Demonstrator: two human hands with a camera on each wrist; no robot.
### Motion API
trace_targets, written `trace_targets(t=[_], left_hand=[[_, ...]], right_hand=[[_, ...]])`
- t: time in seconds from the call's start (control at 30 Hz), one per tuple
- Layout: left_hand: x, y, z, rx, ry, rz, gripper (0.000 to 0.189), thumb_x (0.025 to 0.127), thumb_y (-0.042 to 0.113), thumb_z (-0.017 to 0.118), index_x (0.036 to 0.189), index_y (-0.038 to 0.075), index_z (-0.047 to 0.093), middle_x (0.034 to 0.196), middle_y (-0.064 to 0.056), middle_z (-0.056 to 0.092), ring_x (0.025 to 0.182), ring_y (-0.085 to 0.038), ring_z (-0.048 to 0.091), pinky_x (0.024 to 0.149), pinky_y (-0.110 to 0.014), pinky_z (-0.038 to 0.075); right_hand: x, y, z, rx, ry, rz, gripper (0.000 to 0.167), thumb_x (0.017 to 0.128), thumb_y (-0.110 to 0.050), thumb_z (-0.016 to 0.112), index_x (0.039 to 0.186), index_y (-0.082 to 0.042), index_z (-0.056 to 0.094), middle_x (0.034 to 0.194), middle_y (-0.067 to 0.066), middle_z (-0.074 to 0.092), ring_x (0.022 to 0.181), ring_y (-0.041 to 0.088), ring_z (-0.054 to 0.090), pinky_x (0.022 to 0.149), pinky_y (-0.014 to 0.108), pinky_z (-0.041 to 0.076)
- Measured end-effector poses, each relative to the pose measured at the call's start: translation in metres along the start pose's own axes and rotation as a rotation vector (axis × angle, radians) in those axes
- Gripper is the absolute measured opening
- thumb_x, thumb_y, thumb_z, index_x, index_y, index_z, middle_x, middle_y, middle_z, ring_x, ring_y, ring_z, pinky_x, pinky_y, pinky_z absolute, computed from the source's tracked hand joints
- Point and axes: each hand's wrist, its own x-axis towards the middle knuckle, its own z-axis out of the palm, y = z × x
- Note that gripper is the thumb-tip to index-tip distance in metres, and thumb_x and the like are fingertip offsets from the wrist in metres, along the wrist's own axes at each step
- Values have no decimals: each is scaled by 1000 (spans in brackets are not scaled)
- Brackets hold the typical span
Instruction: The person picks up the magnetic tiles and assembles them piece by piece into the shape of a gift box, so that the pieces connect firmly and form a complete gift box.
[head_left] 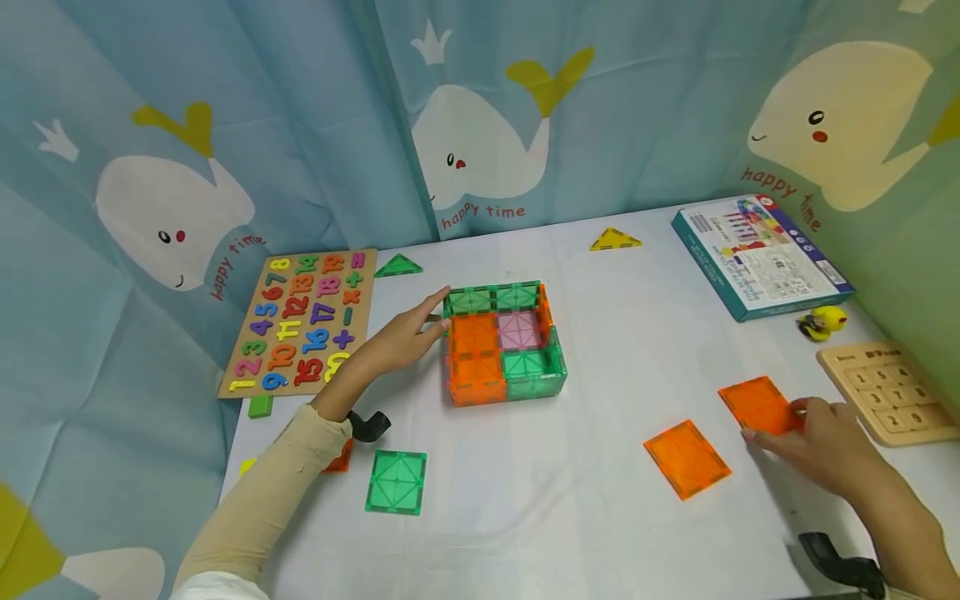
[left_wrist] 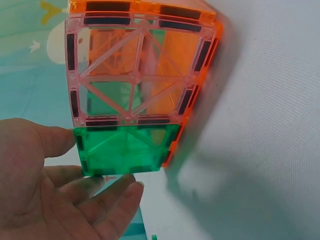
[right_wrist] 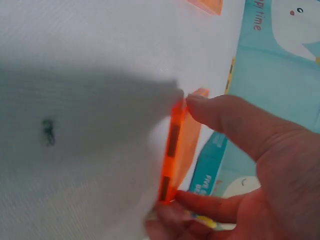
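Observation:
A box of translucent magnetic tiles (head_left: 477, 392) stands on the white table, with orange, green and pink squares in its floor and walls. My left hand (head_left: 401, 340) is at its back left corner. Thumb and extended fingers touch the end of the wall, around a green tile (left_wrist: 127, 150) beside a pink tile (left_wrist: 107, 80) in the left wrist view. On the right, my right hand (head_left: 836, 446) pinches an orange square tile (head_left: 753, 403) by its edges between thumb and fingers. A second orange square (head_left: 687, 458) lies flat just left of it.
A green square tile (head_left: 397, 482) lies at the front left. Green (head_left: 399, 266) and yellow (head_left: 615, 240) triangle tiles lie at the back. A number board (head_left: 360, 321) sits left; a box (head_left: 787, 279), yellow toy (head_left: 828, 317) and wooden number board (head_left: 851, 379) are right.

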Motion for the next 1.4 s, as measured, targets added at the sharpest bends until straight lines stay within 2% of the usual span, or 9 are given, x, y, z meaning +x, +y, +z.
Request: trace_targets(t=[0.2, 0.4, 0.5, 0.7, 0.87, 1.07, 1.2, 1.3, 1.4], left_hand=[[0, -2, -1, 4, -3, -8, 66, 115, 36, 44, 172, 26, 11, 176, -9, 22, 153, -38, 41, 124, -60, 33], [-1, -3, -2, 0, -1, -14, 66, 115, 36, 43, 172, 26, 11, 175, -10, 24, 153, -38, 41, 124, -60, 33], [0, -3, -2, -3, -6, -13, 66, 115, 35, 43, 172, 26, 11, 176, -8, 22, 153, -37, 40, 124, -59, 33], [1, -3, -1, -6, -12, -22, 66, 115, 35, 44, 172, 26, 11, 175, -9, 24, 153, -37, 41, 124, -58, 34], [0, -2, -1, -10, -16, -23, 67, 115, 35, 44, 172, 26, 10, 175, -9, 24, 154, -37, 39, 125, -58, 32], [1, -3, 1, -13, -13, -13, 66, 115, 37, 43, 172, 25, 11, 176, -6, 22, 155, -36, 38, 126, -57, 31], [2, -2, 0, -4, -12, -2, 66, 115, 38, 43, 172, 25, 11, 176, -7, 22, 155, -36, 38, 126, -57, 31], [3, -1, -1, 7, -12, 4, 66, 115, 38, 43, 172, 24, 12, 175, -9, 24, 154, -36, 39, 126, -57, 30], [2, -1, -1, 11, -11, 6, 66, 115, 37, 43, 172, 23, 12, 175, -11, 25, 154, -37, 39, 126, -57, 30]], right_hand=[[14, -7, 2, 17, 55, -134, 99, 99, -52, 70, 144, 27, 30, 133, 56, 23, 119, 68, 25, 91, 82, 41], [36, -25, 0, 1, 95, -233, 92, 97, -41, 77, 146, 23, 34, 137, 55, 24, 119, 69, 29, 93, 82, 41], [49, -38, -4, -13, 78, -289, 90, 96, -34, 79, 148, 24, 34, 139, 54, 26, 119, 66, 32, 96, 80, 42], [77, -72, -10, -18, 16, -391, 91, 95, -30, 80, 153, 21, 32, 146, 49, 28, 126, 62, 34, 105, 77, 41], [99, -101, -11, -73, -1, -470, 89, 92, -30, 84, 152, 17, 39, 144, 45, 35, 125, 58, 40, 105, 73, 44], [124, -132, -13, -139, 53, -552, 80, 89, -34, 87, 144, 12, 53, 134, 39, 46, 116, 51, 47, 97, 62, 52], [138, -152, -23, -126, 83, -567, 78, 88, -35, 87, 143, 11, 55, 134, 37, 46, 116, 49, 45, 97, 60, 51], [140, -173, -40, -104, 113, -581, 77, 89, -33, 86, 143, 10, 54, 137, 37, 45, 121, 50, 43, 103, 65, 47], [134, -201, -53, -78, 155, -622, 76, 89, -34, 86, 144, 9, 55, 139, 35, 46, 123, 49, 44, 106, 65, 45]])
